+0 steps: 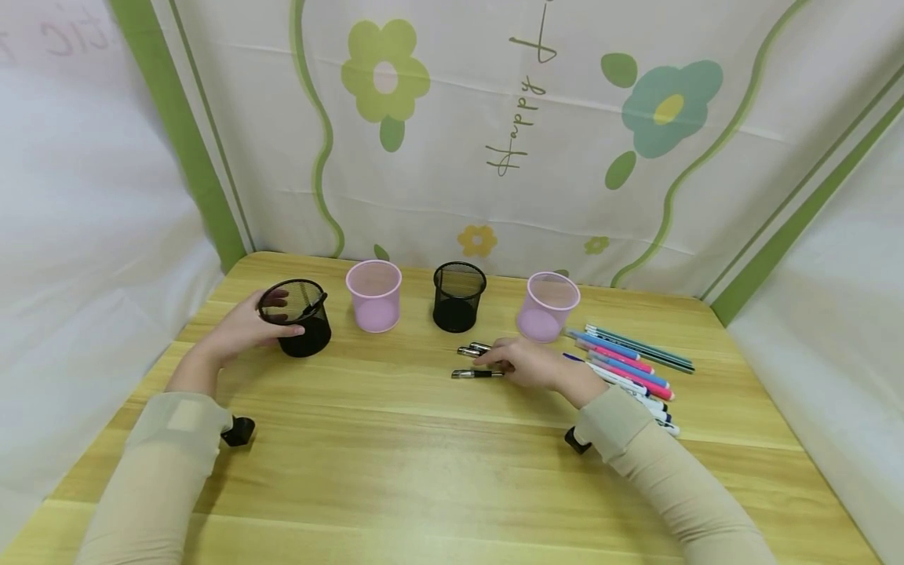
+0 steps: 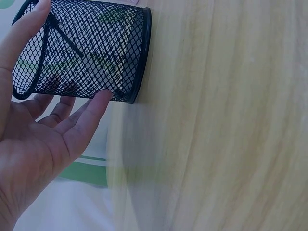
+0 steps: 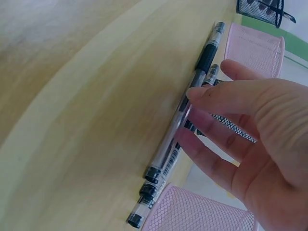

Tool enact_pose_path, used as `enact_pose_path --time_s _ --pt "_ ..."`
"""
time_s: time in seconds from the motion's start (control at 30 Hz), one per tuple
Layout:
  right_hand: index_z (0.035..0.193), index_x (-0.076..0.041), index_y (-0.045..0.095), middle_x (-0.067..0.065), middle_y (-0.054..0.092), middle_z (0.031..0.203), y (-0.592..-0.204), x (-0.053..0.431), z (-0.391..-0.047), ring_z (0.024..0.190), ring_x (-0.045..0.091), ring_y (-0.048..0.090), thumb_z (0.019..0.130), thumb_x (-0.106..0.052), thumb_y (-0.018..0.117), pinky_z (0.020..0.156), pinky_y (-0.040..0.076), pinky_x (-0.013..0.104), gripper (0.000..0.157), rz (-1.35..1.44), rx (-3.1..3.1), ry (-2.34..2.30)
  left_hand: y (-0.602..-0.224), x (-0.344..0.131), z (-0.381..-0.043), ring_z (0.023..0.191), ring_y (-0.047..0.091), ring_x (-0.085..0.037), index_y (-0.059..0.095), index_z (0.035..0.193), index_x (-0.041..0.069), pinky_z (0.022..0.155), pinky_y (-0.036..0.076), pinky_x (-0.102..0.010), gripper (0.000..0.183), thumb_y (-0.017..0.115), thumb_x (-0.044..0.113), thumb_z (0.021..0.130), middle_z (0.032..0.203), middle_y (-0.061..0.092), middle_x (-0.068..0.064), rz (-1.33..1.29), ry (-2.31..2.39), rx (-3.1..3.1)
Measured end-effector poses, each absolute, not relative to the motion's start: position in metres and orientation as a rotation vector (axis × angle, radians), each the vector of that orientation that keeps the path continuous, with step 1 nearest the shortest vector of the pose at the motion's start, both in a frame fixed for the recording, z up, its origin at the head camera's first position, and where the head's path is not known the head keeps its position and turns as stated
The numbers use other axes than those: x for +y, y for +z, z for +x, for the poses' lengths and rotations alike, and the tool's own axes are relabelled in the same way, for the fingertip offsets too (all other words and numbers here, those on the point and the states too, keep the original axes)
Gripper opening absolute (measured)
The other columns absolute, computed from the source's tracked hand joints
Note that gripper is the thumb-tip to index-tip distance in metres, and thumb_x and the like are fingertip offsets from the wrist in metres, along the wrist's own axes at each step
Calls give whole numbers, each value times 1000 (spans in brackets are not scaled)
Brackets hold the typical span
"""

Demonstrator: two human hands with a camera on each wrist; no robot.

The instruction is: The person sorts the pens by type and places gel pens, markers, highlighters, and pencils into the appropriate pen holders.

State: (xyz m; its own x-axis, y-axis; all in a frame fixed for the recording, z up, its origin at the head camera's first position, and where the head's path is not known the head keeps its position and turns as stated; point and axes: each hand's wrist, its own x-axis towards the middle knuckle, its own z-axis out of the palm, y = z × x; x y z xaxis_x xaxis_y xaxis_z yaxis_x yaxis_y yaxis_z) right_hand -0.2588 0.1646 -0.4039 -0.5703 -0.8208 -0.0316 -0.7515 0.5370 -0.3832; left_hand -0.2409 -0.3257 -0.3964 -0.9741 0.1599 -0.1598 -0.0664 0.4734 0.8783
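Observation:
On the left, my left hand [image 1: 243,328] holds a black mesh pen cup [image 1: 305,339], thumb on the near side and fingers around the far side. A black pen [image 2: 66,36] leans inside that cup. My right hand [image 1: 526,362] is over several black-and-clear gel pens lying on the table. In the right wrist view, its thumb tip overlaps the nearest gel pen [image 3: 163,144] and the other fingers are loosely bent beside it. Whether they touch the pen is hard to tell. Another gel pen [image 1: 466,351] lies partly behind the hand.
Along the back stand a pink mesh cup [image 1: 377,310], a black mesh cup [image 1: 455,314] and a second pink mesh cup [image 1: 542,320]. To the right lie blue and pink markers [image 1: 625,357], white pens [image 1: 660,406] and dark green pencils [image 1: 646,349] on the wooden table [image 1: 395,471].

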Motion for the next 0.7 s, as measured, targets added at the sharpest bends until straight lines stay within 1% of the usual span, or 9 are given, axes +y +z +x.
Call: enact_pose_path --time_s 0.07,0.13,0.27,0.4,0.5,0.7 --pt "126 -11 74 4 66 100 -404 164 -259 79 14 52 84 18 63 67 47 24 52 -1327 2577 -472 -396 -326 -241 138 39 -49 16 159 -7 99 53 -47 95 78 22 93 155 28 -37 80 1503 2502" --pt "125 -11 75 4 67 102 -405 164 -258 79 13 53 85 17 64 67 49 24 50 -1342 2585 -455 -396 -326 -240 138 39 -49 17 159 -6 99 53 -47 96 79 23 93 155 28 -36 78 1503 2500" --pt "124 -11 76 4 67 101 -407 163 -256 78 11 53 86 15 65 68 50 23 47 -1337 2585 -438 -396 -326 -238 139 38 -49 18 159 -5 97 54 -39 98 81 25 91 156 28 -36 74 1509 2493" --pt "125 -12 75 2 65 97 -408 162 -255 78 11 53 87 15 64 68 49 23 48 -1307 2575 -435 -399 -326 -236 140 36 -49 18 159 -6 92 55 -29 99 82 26 90 155 29 -36 69 1518 2497" --pt "125 -12 75 1 64 96 -407 161 -255 79 12 54 87 15 63 68 49 23 48 -1292 2569 -433 -398 -326 -236 141 36 -48 19 159 -6 91 55 -28 99 82 26 90 155 30 -36 69 1515 2504" --pt "127 -10 73 3 66 102 -403 160 -257 84 15 58 89 14 63 74 53 26 46 -1265 2562 -452 -396 -325 -238 141 35 -48 18 159 -6 93 55 -32 98 82 26 91 155 30 -36 78 1515 2509"
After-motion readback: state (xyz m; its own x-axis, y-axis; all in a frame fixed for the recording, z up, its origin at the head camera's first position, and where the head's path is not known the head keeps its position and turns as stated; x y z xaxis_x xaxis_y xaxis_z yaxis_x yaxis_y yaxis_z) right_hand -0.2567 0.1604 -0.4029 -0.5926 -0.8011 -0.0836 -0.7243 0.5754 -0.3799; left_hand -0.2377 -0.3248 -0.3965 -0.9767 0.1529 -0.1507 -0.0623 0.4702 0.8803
